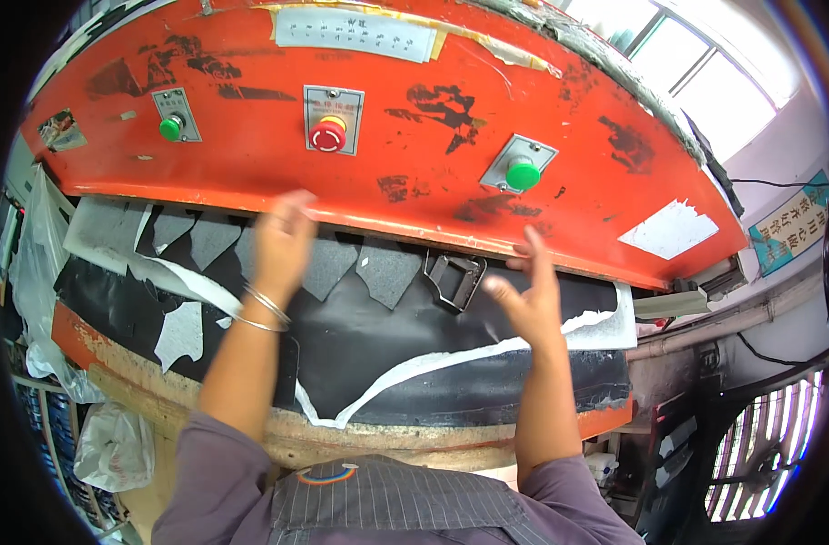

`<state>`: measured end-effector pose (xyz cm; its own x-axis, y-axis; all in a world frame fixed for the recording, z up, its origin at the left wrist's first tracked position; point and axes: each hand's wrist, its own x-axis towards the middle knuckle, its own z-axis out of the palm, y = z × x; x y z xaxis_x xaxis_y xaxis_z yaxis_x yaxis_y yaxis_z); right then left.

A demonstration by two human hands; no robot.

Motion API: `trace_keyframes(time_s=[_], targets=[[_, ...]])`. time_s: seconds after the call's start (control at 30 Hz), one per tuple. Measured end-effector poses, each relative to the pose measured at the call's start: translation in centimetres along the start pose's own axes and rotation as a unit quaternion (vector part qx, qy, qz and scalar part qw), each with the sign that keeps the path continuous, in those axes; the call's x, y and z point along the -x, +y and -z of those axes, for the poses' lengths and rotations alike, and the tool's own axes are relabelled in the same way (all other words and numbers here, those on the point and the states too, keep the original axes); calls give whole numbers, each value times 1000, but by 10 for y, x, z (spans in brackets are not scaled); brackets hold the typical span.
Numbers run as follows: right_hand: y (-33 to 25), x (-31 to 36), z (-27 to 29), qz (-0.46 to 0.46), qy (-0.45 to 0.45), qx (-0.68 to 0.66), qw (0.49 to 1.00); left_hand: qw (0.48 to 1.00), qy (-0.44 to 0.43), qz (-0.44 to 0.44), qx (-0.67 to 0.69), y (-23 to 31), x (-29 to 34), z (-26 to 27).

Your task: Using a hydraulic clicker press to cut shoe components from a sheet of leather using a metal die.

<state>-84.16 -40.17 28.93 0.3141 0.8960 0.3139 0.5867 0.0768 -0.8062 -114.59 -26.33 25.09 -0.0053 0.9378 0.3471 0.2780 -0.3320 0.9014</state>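
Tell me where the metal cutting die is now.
In the head view, the metal cutting die lies on the black sheet, under the orange press head, beside the right hand.

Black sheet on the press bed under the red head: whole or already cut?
Already cut. The black sheet shows grey shaped holes along its far edge, beside the metal cutting die; both hands hover above, holding nothing.

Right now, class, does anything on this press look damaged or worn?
Yes. The orange press head has paint scraped off in dark patches, and the white backing on the black sheet is torn and ragged.
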Motion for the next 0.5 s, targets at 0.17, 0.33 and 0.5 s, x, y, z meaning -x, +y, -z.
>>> trace_keyframes(time_s=[0.17, 0.33, 0.5], targets=[[-90, -60, -6, 119, 149, -98, 977, 871, 364, -281, -173, 34, -91, 122], [-91, -76, -6, 42, 171, -60, 983, 950, 165, -171, -203, 63, -98, 144], [-66, 22, -13, -13, -132, 97, 987, 984, -129, -69, -102, 52, 20, 84]])
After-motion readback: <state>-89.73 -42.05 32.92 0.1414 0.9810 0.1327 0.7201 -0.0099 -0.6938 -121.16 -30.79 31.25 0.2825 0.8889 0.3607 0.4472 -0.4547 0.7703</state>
